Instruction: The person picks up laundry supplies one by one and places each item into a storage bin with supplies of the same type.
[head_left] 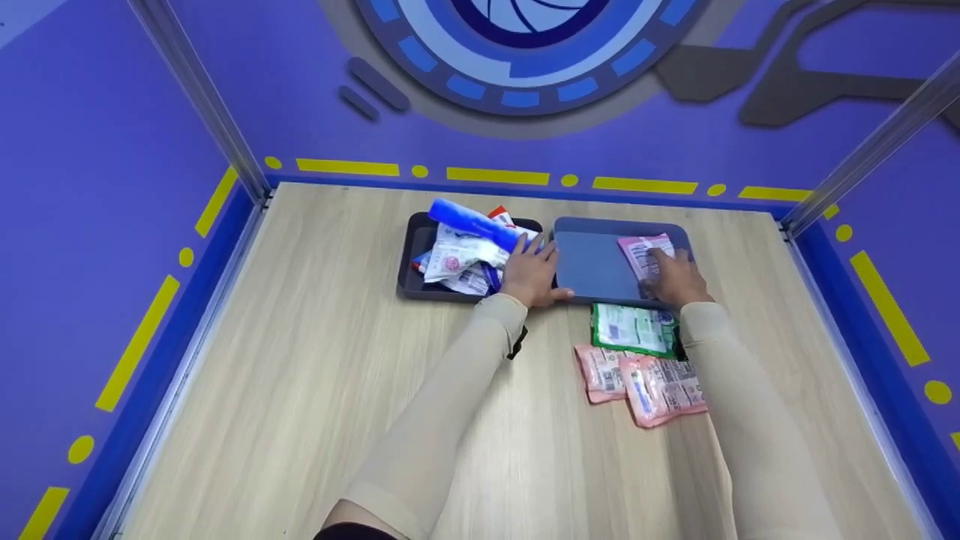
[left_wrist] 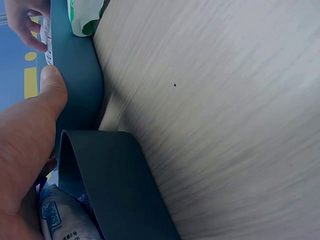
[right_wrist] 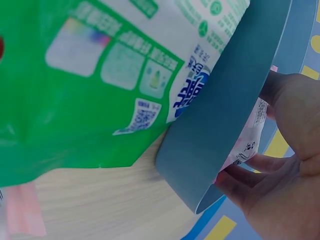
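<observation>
My right hand [head_left: 679, 281] reaches over the near right corner of the blue-grey tray [head_left: 589, 262] and grips a pink-and-white packet [head_left: 639, 251] lying in it. In the right wrist view, the fingers curl around that pink packet [right_wrist: 250, 137] behind the tray wall. My left hand [head_left: 531, 276] rests with spread fingers at the right end of the dark tray [head_left: 406, 281], by a long blue item [head_left: 469, 223]. Its thumb extends to the blue-grey tray's near edge. White packets [head_left: 457, 255] fill the dark tray beneath the blue item.
In front of the blue-grey tray lies a green-and-white packet [head_left: 634, 328], close to my right wrist. Two pink packets, a left one [head_left: 602, 373] and a right one [head_left: 660, 390], overlap nearer me. Purple panels [head_left: 480, 150] enclose the wooden table [head_left: 330, 337] at the back and sides.
</observation>
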